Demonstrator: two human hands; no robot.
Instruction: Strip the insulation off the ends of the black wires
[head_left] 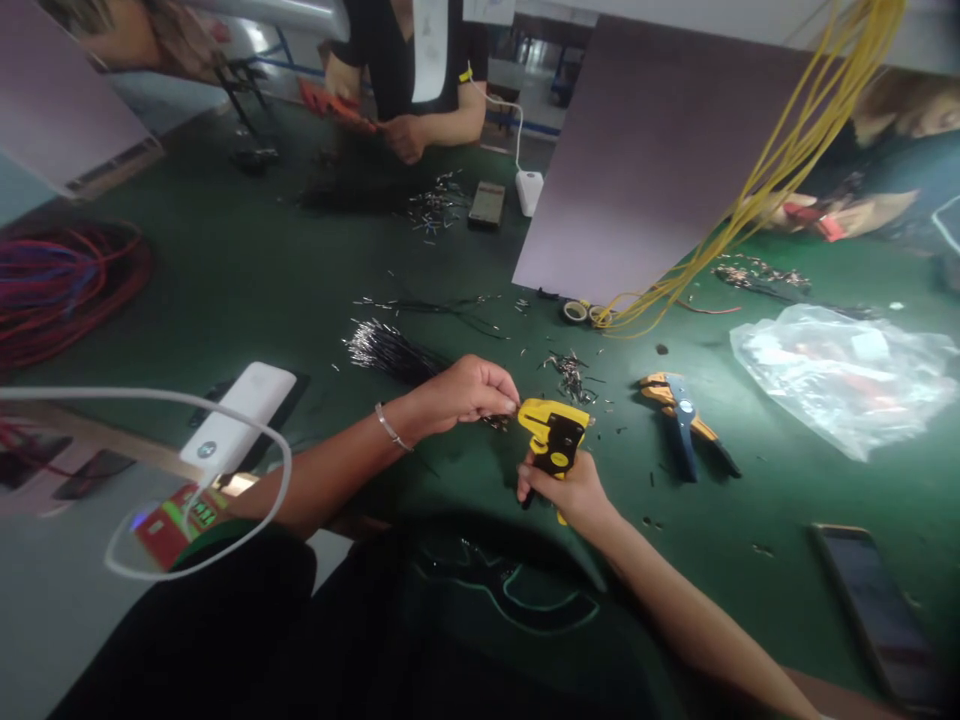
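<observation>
Fingers of the left hand [465,392] pinch thin black wires against the yellow-and-black plastic wire stripper [553,436], clenched from below in the right hand [570,492]. Right of the stripper lies bare green mat [247,280], then spare orange-handled pliers [684,412].

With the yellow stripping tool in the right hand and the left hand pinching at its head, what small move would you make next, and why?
Probably squeeze the handles. The right hand grips the yellow stripping tool upright over the green table, and the left hand pinches something thin at the tool's head. I cannot tell whether it is seated, so a small nudge inward first may help.
</observation>
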